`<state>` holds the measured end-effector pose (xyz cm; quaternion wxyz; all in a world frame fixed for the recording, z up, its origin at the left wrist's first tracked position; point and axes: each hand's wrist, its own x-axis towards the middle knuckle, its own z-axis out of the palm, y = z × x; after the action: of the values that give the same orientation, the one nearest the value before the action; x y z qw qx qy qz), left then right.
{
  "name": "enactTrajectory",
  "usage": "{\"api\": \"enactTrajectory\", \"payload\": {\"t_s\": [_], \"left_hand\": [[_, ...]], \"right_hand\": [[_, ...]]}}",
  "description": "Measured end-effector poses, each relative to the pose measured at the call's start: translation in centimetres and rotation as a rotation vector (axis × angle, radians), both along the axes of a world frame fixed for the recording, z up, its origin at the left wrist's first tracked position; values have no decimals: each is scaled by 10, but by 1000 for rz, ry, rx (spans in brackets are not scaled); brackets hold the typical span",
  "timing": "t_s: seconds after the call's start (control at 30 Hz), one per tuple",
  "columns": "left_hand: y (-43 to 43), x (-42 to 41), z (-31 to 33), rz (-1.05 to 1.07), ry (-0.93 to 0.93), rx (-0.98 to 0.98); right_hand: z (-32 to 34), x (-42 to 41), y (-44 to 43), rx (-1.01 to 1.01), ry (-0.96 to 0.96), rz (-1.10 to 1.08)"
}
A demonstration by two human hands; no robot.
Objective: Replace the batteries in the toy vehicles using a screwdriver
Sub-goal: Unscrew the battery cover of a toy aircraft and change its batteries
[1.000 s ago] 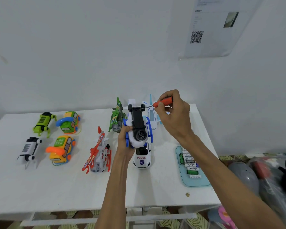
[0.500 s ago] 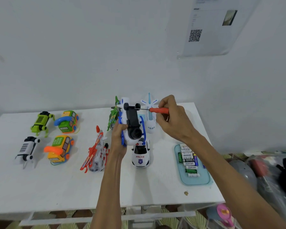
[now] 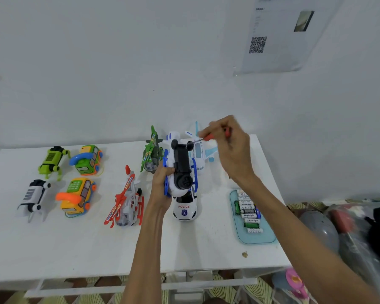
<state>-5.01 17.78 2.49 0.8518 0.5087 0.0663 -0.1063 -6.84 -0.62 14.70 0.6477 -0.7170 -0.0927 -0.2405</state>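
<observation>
1. A person stands at a white bench [image 3: 53, 249] and holds a white-and-blue toy helicopter [image 3: 180, 170] above it, belly up, with its black underside and small wheels facing the viewer.
2. The left hand [image 3: 162, 183] grips the toy's near left side, fingers curled in beside a blue skid.
3. The right hand [image 3: 230, 148] pinches a red-handled screwdriver [image 3: 207, 137]. Its thin shaft slants down and left, and the tip reaches the far end of the black underside, close to a wheel. Whether it sits in a screw cannot be told.
4. A white police car [image 3: 184, 208] stands on the bench right below the raised toy, nose toward the viewer.
5. Behind the raised toy, a white and pale-blue airplane [image 3: 203, 155] rests to its right and a green helicopter [image 3: 151, 152] to its left. A red-and-white helicopter [image 3: 127, 200] sits nearer, left of the left forearm.
6. Toward the bench's right edge, a pale-blue tray [image 3: 261, 240] carries batteries [image 3: 249, 212] laid side by side, with the right forearm crossing above one corner.
7. At the left end are a green robot dog [image 3: 52, 159], a white robot dog [image 3: 34, 196], a green telephone bus [image 3: 87, 159] and a yellow telephone bus [image 3: 77, 197].
8. A sheet with a QR code [image 3: 276, 36] hangs on the wall. Blurred bags [image 3: 360, 227] lie to the right of the bench.
</observation>
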Motion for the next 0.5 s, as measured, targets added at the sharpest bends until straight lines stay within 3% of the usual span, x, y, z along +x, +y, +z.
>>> {"api": "enactTrajectory", "payload": {"t_s": [0.07,0.13,0.17,0.27,0.33,0.4,0.5], "left_hand": [[-3,0,4,-9,-14,15],[-4,5,6,18,-32,34],[-6,7,9,34,-38,46],[-12,18,21,67,-74,173],[-18,28,32,56,-101,250],[-24,35,41,17,-95,297],[-21,33,51,96,-241,508]], "right_hand": [[12,3,2,317,0,-126],[21,10,0,431,86,-176],[21,14,-2,318,151,-202],[4,25,-1,-280,289,-177],[-9,29,5,-495,385,-127],[-21,34,10,-589,450,-93],[-24,42,13,-489,480,-45]]}}
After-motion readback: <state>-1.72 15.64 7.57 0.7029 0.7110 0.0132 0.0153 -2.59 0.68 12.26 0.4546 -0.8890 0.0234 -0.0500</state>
